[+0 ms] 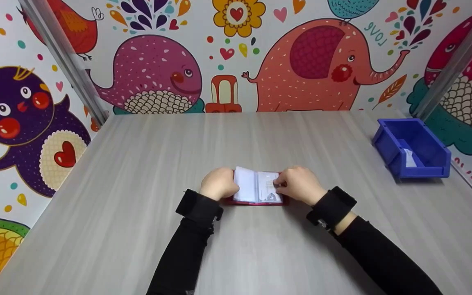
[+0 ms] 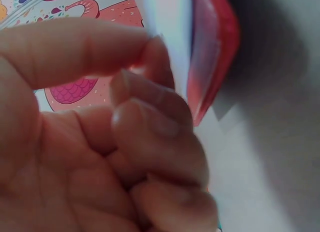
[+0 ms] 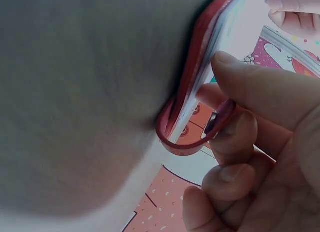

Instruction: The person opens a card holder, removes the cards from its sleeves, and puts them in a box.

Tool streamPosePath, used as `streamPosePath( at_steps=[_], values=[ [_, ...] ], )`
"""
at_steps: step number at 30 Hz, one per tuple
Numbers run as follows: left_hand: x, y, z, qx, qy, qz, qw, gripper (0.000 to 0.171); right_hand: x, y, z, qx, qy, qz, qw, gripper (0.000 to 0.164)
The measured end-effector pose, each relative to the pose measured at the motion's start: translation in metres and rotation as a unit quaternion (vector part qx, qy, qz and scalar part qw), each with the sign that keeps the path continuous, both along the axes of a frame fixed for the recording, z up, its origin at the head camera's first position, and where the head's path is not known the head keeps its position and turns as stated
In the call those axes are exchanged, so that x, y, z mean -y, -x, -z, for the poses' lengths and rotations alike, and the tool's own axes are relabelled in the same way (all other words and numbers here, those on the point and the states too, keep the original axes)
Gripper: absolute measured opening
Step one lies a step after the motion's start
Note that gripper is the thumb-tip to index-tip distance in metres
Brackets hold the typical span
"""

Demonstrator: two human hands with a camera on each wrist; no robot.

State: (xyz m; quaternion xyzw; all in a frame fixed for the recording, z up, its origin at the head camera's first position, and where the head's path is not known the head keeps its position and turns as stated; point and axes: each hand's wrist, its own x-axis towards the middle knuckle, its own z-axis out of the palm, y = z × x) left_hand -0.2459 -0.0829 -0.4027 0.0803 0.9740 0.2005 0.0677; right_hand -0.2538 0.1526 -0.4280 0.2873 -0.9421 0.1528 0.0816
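A little red book (image 1: 256,188) lies open on the table (image 1: 137,164), between the two hands. The left hand (image 1: 219,183) pinches the edge of the left page (image 1: 245,184), with its other fingers curled in. The right hand (image 1: 300,184) pinches the right side of the book with its thumb and a finger. I cannot tell if it has the card (image 1: 268,186) there or just the clear page. A red strap (image 3: 180,146) with a shiny snap curls up by the right fingers. Far to the right, a blue bin (image 1: 424,172) holds white paper (image 1: 409,158).
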Motion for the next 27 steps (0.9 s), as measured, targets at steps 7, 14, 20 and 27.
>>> streamPosePath(
  at_steps=[7,14,20,27],
  values=[
    [-0.0012,0.0008,0.0036,0.007,0.01,-0.007,0.9999,0.008,0.0,0.0,0.0004,0.0,0.0,-0.001,1.0,0.02],
    [-0.0016,0.0009,0.0057,0.01,0.017,-0.01,0.9997,0.009,0.0003,0.0003,0.0001,0.006,0.0,0.001,1.0,0.02],
    [-0.0026,0.001,0.0074,0.015,0.02,-0.016,0.9996,0.012,0.0003,0.0002,0.0003,0.006,0.0,0.001,1.0,0.02],
    [-0.003,0.0008,0.0086,0.014,0.026,-0.016,0.9994,0.01,-0.0002,0.0001,-0.0002,-0.003,0.0,-0.007,1.0,0.02]
  ],
)
